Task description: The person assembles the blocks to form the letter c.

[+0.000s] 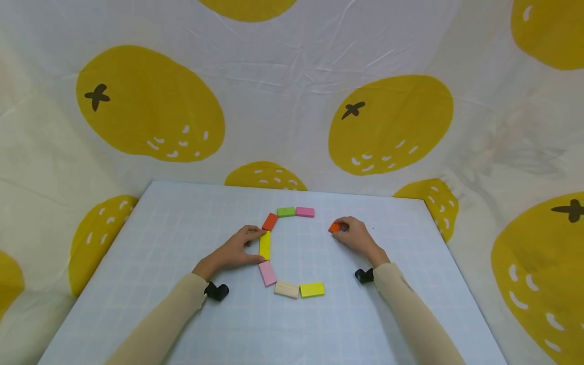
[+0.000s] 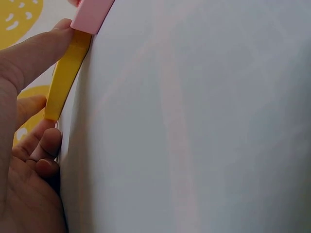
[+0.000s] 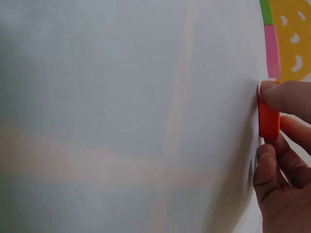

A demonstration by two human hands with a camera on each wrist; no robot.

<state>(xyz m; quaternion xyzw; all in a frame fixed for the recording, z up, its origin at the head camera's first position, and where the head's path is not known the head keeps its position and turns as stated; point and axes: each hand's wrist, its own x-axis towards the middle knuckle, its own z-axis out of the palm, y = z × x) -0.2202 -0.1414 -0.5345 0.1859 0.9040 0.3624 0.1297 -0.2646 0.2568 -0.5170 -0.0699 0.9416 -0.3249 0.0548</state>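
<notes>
My left hand [image 1: 233,249] spans a yellow block [image 1: 265,247] lengthwise, thumb at its near end and a fingertip at its far end. The left wrist view shows the same yellow block [image 2: 67,80] flat on the table, its end against a pink block [image 2: 92,15]. Over on the right, my right hand [image 1: 358,237] pinches an orange block [image 1: 334,227] between thumb and fingers. In the right wrist view this orange block [image 3: 269,114] is at or just above the table surface; which of the two I cannot tell.
An orange-red block [image 1: 270,221], a green block [image 1: 286,212] and a pink block [image 1: 305,212] curve along the back. Towards the front follow a light pink block [image 1: 267,274], a plain wooden block [image 1: 287,289] and another yellow block [image 1: 312,290]. Patterned cloth [image 1: 292,116] hangs behind the table [image 1: 191,329].
</notes>
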